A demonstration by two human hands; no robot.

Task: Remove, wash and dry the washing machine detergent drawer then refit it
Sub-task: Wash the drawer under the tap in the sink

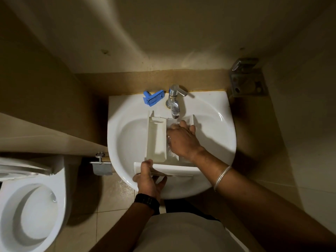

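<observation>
Left hand [148,176] grips detergent drawer [157,139] front, right hand [181,140] flat, fingers extended, rubbing inside under running tap [173,101]; wet plastic may slip into basin [214,124].

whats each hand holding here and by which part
The left hand grips the detergent drawer by its front panel, at the panel's left end. The right hand holds nothing; its fingers lie flat inside a drawer compartment under the tap.
</observation>
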